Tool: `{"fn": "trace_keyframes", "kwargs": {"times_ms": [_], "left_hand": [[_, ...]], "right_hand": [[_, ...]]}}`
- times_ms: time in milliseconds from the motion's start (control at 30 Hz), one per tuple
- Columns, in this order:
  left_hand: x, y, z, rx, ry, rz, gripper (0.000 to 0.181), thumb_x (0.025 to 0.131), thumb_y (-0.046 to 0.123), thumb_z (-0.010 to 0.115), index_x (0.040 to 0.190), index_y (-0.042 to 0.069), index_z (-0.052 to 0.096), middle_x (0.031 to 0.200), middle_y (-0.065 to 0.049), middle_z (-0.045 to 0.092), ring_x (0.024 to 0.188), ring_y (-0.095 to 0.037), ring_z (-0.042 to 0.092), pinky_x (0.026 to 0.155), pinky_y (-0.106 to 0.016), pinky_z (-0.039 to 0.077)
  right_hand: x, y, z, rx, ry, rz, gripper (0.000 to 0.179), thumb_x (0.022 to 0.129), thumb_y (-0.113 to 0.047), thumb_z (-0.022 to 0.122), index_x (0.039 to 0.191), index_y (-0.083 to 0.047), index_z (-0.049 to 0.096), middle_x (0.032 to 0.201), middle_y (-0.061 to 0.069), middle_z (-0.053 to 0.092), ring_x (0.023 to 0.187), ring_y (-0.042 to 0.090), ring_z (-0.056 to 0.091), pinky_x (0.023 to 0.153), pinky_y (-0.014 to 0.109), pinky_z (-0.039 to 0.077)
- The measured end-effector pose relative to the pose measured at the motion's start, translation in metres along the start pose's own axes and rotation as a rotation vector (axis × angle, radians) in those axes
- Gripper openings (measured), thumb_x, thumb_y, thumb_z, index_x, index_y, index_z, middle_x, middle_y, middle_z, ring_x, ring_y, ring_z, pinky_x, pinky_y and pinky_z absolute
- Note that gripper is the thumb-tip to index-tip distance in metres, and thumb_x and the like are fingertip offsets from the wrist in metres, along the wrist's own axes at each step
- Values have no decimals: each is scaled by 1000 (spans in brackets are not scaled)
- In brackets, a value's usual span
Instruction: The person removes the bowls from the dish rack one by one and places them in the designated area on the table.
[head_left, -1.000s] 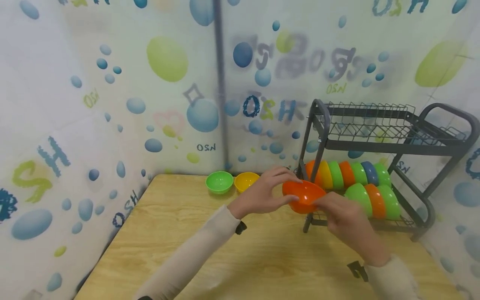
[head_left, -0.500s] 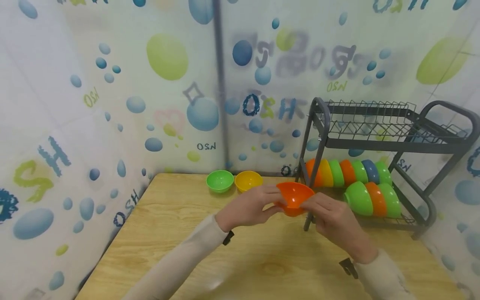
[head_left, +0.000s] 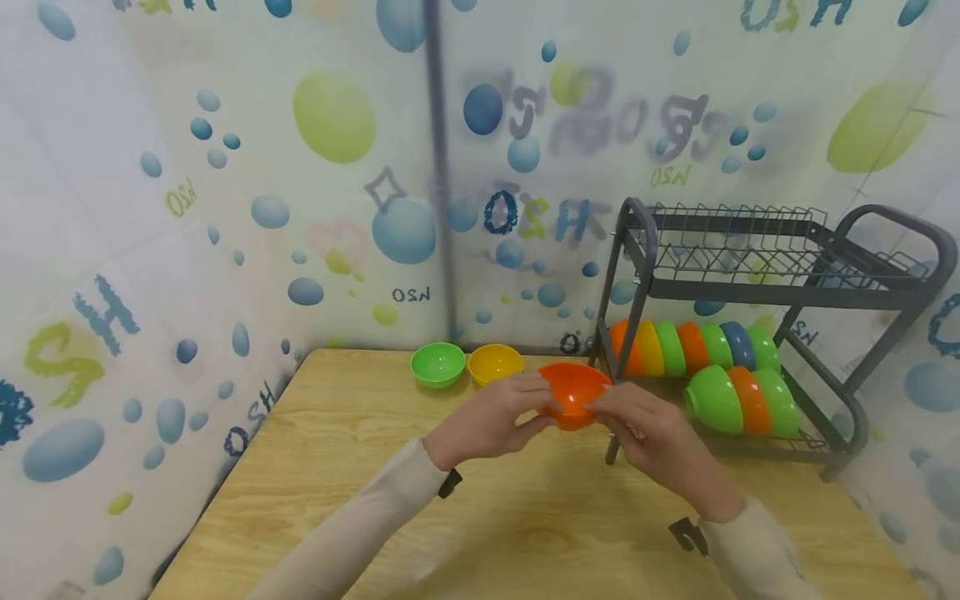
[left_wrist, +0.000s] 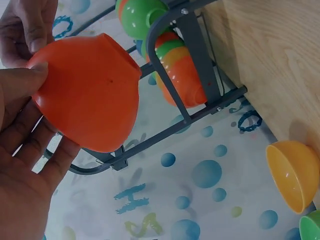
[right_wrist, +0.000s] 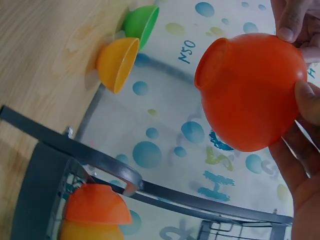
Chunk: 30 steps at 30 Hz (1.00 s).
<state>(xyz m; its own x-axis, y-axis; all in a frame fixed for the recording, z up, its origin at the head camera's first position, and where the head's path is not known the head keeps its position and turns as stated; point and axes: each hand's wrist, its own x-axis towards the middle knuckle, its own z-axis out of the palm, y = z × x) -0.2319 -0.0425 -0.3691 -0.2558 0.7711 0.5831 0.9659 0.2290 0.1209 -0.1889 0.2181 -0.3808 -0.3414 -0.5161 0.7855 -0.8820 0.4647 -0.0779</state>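
Note:
An orange bowl (head_left: 573,393) is held up over the table between both hands, its inside facing the head camera. On its left my left hand (head_left: 491,419) grips the rim, thumb on one side and fingers on the other. My right hand (head_left: 656,435) pinches the rim from the right. The left wrist view shows the bowl's rounded underside (left_wrist: 90,95) with the thumb lying against it. In the right wrist view its foot ring (right_wrist: 212,62) points toward two bowls at the table's back edge: a green bowl (head_left: 438,365) and a yellow bowl (head_left: 496,363).
A dark two-tier dish rack (head_left: 780,292) stands at the right. Its lower shelf holds two rows of bowls on their sides, including a green bowl (head_left: 714,400) in front. The upper wire basket (head_left: 742,246) overhangs them. A patterned wall (head_left: 337,208) borders the wooden table (head_left: 337,467).
Both hands have moved left with the orange bowl, away from the rack and toward the yellow bowl. The yellow bowl, partly covered by the left hand before, now shows more fully.

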Motion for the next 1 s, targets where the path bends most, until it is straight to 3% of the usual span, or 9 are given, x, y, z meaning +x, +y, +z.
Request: {"fn": "trace_keyframes", "kwargs": {"times_ms": [100, 200, 300, 433, 533, 633, 767, 1000], "left_hand": [[-2, -4, 1, 1, 6, -24, 11, 92, 9, 76, 102, 12, 73, 103, 3, 72, 97, -10, 64, 94, -18, 53], [-4, -9, 2, 34, 18, -49, 12, 90, 8, 79, 100, 13, 74, 101, 4, 73, 95, -9, 66, 92, -21, 55], [-7, -14, 3, 63, 34, -71, 13, 88, 8, 81, 98, 13, 75, 99, 4, 74, 94, -10, 68, 91, -23, 56], [-12, -21, 8, 99, 40, -108, 14, 86, 8, 83, 96, 13, 75, 98, 4, 75, 92, -10, 69, 89, -24, 57], [-16, -27, 12, 129, 27, -139, 13, 87, 10, 82, 97, 14, 75, 97, 5, 75, 90, -11, 68, 88, -24, 57], [-21, -32, 16, 145, 21, -159, 11, 87, 10, 82, 95, 14, 76, 94, 5, 75, 87, -11, 67, 85, -25, 57], [-27, -38, 22, 161, 19, -174, 10, 86, 9, 81, 93, 13, 76, 91, 4, 75, 83, -12, 66, 81, -25, 57], [-40, -48, 34, 191, -37, -256, 10, 86, 9, 81, 93, 15, 77, 89, 6, 75, 82, -11, 66, 79, -25, 57]], "right_hand": [[1, 3, 3, 13, 24, 42, 39, 106, -36, 53, 119, -5, 72, 110, 4, 75, 96, 15, 68, 97, 7, 48], [1, 7, 4, -7, 24, 139, 46, 104, -42, 54, 126, -4, 69, 119, 8, 73, 106, 19, 67, 103, 6, 44], [0, 12, 3, -44, 53, 241, 42, 96, -27, 74, 130, -3, 66, 127, 13, 71, 114, 27, 65, 108, 7, 39], [-3, 20, 4, -57, 112, 422, 64, 79, -1, 87, 137, -3, 61, 136, 16, 66, 120, 33, 62, 108, 4, 34], [-3, 27, 3, -24, 151, 579, 68, 82, -8, 86, 143, -5, 56, 142, 15, 62, 125, 33, 60, 109, 10, 41], [-1, 33, 0, 37, 177, 725, 70, 89, -19, 83, 149, -7, 50, 147, 15, 57, 131, 32, 56, 111, 29, 48], [6, 39, -4, 128, 171, 882, 79, 94, -36, 76, 157, -11, 38, 156, 13, 47, 141, 33, 47, 116, 53, 40], [21, 55, -6, 309, 167, 1004, 87, 96, -49, 69, 163, -14, 25, 165, 11, 36, 149, 33, 39, 123, 52, 33]]}}
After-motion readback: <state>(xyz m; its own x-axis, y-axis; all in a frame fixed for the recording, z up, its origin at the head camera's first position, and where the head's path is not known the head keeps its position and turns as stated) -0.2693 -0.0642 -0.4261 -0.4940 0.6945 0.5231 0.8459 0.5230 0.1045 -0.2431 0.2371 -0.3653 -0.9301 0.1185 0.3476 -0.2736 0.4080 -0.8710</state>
